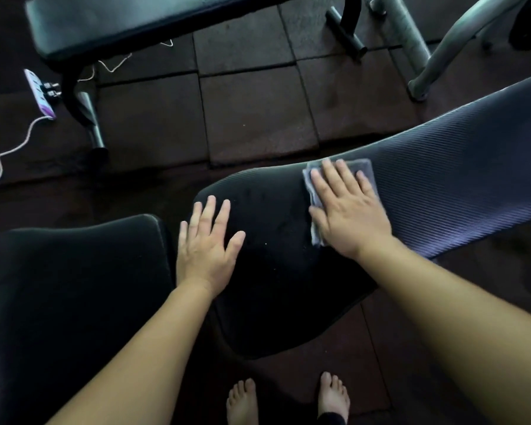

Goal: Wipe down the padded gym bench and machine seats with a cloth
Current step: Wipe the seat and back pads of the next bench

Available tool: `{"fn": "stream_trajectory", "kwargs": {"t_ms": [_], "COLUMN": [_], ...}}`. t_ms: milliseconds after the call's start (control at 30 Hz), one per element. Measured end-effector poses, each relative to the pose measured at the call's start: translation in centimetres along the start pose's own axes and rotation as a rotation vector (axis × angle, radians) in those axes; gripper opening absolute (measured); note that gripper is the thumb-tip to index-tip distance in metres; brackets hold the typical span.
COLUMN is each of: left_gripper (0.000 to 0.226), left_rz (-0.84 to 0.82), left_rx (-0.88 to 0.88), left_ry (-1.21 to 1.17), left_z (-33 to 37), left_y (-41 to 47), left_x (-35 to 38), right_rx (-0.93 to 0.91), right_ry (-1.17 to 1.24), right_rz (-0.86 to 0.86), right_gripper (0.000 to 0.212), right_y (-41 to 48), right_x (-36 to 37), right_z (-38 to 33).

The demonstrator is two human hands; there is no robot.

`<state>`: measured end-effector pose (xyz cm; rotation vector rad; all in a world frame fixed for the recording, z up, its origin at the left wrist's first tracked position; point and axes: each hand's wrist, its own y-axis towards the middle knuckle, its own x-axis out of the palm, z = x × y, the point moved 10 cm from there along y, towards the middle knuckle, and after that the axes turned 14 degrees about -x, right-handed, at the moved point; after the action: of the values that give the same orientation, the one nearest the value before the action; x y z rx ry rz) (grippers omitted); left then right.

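Note:
A long black padded bench pad [276,271] runs from the lower middle up to the right, where its surface turns ribbed [460,167]. My right hand [347,210] lies flat, fingers spread, pressing a grey-blue folded cloth [367,168] onto the pad where smooth meets ribbed. My left hand [207,246] rests flat and open on the pad's left edge, holding nothing. A separate black seat pad [74,286] sits to the left, with a narrow gap between the two pads.
Another black padded bench [141,23] on a dark metal frame stands at the top left. A white power strip [40,93] with a white cord lies on the floor by its leg. Grey machine tubes [432,56] rise at the top right. Dark rubber floor tiles [252,115] lie between; my bare feet [288,400] stand below.

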<state>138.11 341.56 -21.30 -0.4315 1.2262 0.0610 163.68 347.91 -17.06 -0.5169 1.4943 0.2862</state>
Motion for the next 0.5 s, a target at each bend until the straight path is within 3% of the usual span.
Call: {"fn": "stream_trajectory", "kwargs": {"t_ms": [133,333,400,500], "left_gripper": [0.069,0.071,0.071,0.076], "left_rz": [0.024,0.007,0.018,0.033], "left_rx": [-0.026,-0.042,-0.048,-0.036], "left_ry": [0.065,0.198,0.209,0.222], "left_z": [-5.9,-12.4,-14.1,-16.0], "left_y": [0.0,-0.6,-0.6,-0.5], "left_x": [-1.9,-2.1,-2.0,-1.2], "right_rx": [0.125,-0.383,-0.435,-0.252], "right_ry": [0.064,0.011,0.002,-0.036], "right_rz": [-0.022,-0.076,-0.105,-0.066], "right_gripper": [0.073,0.073,0.072,0.073], "right_y": [4.6,-1.1,-1.6,2.5], "right_x": [0.3,3.9,3.8,1.9], "right_z": [-3.1,-16.2,-14.2,-8.4]}}
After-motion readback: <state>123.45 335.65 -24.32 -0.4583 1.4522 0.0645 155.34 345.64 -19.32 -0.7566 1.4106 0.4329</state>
